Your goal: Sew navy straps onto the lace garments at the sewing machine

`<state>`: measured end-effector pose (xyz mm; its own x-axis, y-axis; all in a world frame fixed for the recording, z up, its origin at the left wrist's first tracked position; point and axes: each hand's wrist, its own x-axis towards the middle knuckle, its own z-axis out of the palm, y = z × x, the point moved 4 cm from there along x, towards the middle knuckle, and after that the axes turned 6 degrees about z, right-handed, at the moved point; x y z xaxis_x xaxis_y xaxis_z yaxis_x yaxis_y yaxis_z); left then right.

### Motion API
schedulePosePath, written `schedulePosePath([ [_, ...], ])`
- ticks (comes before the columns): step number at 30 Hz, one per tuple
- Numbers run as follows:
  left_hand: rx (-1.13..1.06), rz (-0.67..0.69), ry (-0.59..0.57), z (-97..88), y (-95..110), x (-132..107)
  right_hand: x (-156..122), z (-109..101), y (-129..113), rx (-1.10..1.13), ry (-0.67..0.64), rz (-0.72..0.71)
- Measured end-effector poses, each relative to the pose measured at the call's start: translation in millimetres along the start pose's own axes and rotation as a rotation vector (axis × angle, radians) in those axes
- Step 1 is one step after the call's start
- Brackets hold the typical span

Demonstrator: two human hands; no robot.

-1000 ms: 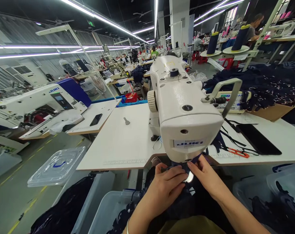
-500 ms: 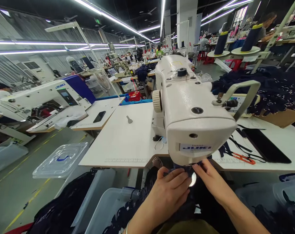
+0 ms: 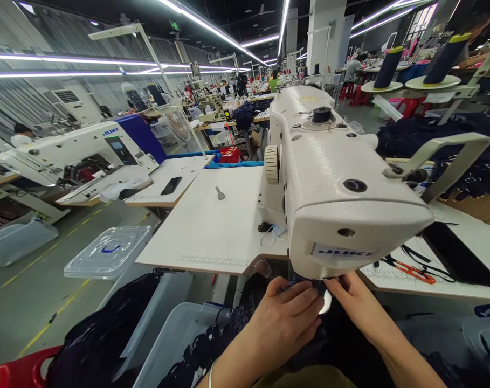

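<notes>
Sewing machine point(image 3: 333, 172) nearer; more red plastic point(image 3: 14, 373) lower left.

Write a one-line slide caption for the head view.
Left hand and right hand on dark fabric at a white JUKI sewing machine.

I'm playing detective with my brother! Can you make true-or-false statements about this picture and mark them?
1. Both hands, left hand and right hand, are at the near end of the big white sewing machine. True.
2. The left hand is touching dark cloth. True.
3. The wristband is on the right wrist. False: the wristband is on the left.
4. An orange tool lies right of that machine. True.
5. The two thread cones at upper right are pink. False: those thread cones are dark, with yellow tops.
</notes>
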<state>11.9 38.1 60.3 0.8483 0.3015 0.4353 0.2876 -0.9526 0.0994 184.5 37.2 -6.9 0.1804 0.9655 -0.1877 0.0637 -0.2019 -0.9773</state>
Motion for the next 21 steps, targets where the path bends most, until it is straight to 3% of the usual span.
schedulePosePath([
  [5, 0.168, -0.09, 0.077, 10.6, 8, -3, 17, -11, -12, -0.164, 0.086, -0.032],
  [11, 0.328, -0.155, 0.081, 24.3, 14, -4, 38, -9, -21, -0.243, 0.08, -0.232],
  [21, 0.339, -0.217, 0.163, 24.3, 19, 2, 52, -9, -21, -0.294, 0.061, -0.236],
])
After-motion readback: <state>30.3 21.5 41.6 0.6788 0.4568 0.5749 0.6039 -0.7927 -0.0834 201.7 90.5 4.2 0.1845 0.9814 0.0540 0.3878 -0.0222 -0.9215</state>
